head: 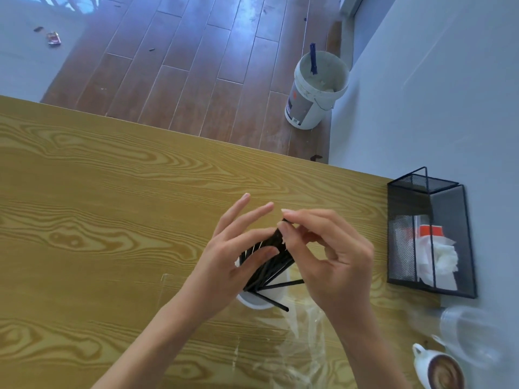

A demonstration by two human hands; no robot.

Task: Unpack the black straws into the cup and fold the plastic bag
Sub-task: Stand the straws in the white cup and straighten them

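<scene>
Several black straws (271, 269) stand in a white cup (254, 300) on the wooden table (98, 220). Two of the straws lean out over the rim toward me and to the right. My left hand (233, 259) lies against the left side of the bundle with straight fingers, the thumb touching the straws. My right hand (325, 254) pinches the top ends of the bundle between thumb and forefinger. The clear plastic bag (300, 341) lies crumpled on the table just in front of the cup, under my right forearm.
A black mesh holder (429, 237) with napkins stands at the right against the wall. A clear plastic cup (469, 335) and a white coffee cup (438, 369) sit at the lower right. Beyond the table's far edge a white bucket (317, 91) stands on the floor.
</scene>
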